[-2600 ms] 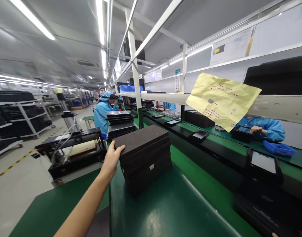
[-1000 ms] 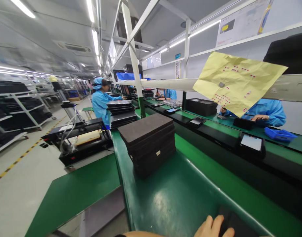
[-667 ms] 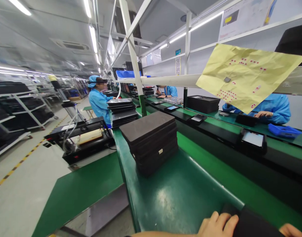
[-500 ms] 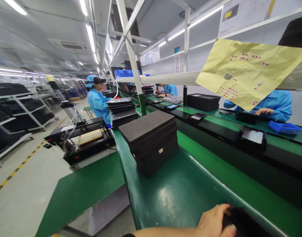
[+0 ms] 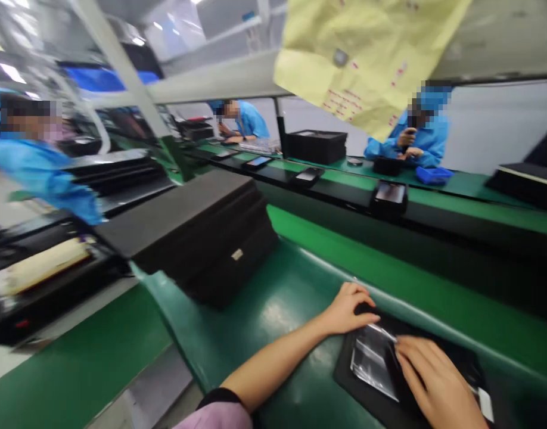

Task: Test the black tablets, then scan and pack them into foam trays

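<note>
Head view: blurred
Left hand point(image 5: 347, 308): grip spread, fingers on tray point(image 5: 412, 372) edge
Right hand point(image 5: 437, 384): grip flat on shiny bag point(image 5: 372, 364)
Worktop point(image 5: 277, 310): green

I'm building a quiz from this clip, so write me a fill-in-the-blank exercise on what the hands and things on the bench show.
1. Both hands rest on a flat black device lying on the ______ bench.
2. The left hand touches the device's far ______ corner.
3. The right hand lies on the device's glossy ______.
4. Left of the hands stands a stack of ______ trays.

Missing words: green; left; screen; black
</note>
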A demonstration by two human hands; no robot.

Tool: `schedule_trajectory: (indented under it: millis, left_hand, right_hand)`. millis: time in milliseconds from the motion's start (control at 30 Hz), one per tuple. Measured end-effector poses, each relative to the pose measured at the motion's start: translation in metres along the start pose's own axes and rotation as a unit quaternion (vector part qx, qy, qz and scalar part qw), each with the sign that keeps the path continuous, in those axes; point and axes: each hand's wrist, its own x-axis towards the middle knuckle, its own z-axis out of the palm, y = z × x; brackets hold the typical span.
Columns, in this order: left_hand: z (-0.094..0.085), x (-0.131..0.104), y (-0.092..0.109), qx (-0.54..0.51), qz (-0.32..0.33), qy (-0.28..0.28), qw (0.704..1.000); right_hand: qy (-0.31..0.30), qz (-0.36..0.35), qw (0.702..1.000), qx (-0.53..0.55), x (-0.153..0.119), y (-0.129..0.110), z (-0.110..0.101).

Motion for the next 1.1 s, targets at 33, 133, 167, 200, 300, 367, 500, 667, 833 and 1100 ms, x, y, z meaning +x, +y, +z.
schedule_trajectory:
  millis: [33, 133, 167, 200, 300, 367, 500, 667, 833, 1100]
  left_hand:
    - [-0.001, 0.002, 0.0, -0.008, 0.001, -0.007, 1.0]
    - [-0.004, 0.006, -0.002, -0.019, 0.001, -0.036, 0.999]
    - [-0.004, 0.006, -0.001, -0.017, 0.002, -0.045, 0.999]
    - [-0.004, 0.007, -0.001, -0.013, 0.003, -0.052, 0.999]
    - [-0.004, 0.007, 0.002, 0.007, 0.001, -0.059, 0.998]
    - [-0.004, 0.007, 0.003, 0.017, 0.0, -0.058, 0.998]
    - [-0.003, 0.01, 0.001, 0.022, 0.003, -0.076, 0.997]
    - [0.0, 0.017, -0.001, 0.036, 0.01, -0.101, 0.994]
    - [-0.001, 0.022, -0.002, 0.045, 0.019, -0.133, 0.99]
    - [-0.004, 0.024, 0.002, 0.036, 0.008, -0.155, 0.987]
  right_hand:
    - [-0.001, 0.063, 0.998, -0.004, 0.009, 0.006, 0.001]
    - [-0.03, 0.161, 0.986, 0.037, 0.034, 0.017, 0.008]
    - [-0.037, 0.182, 0.981, 0.053, 0.039, 0.019, 0.01]
    - [-0.044, 0.2, 0.977, 0.066, 0.044, 0.02, 0.012]
    - [-0.073, 0.231, 0.967, 0.079, 0.049, 0.022, 0.014]
    - [-0.087, 0.232, 0.965, 0.081, 0.048, 0.022, 0.013]
    - [-0.078, 0.233, 0.967, 0.074, 0.047, 0.022, 0.011]
    - [-0.116, 0.238, 0.962, 0.07, 0.053, 0.022, 0.005]
    - [-0.097, 0.245, 0.963, 0.06, 0.051, 0.021, 0.006]
    - [0.053, 0.274, 0.953, 0.119, 0.041, 0.023, -0.002]
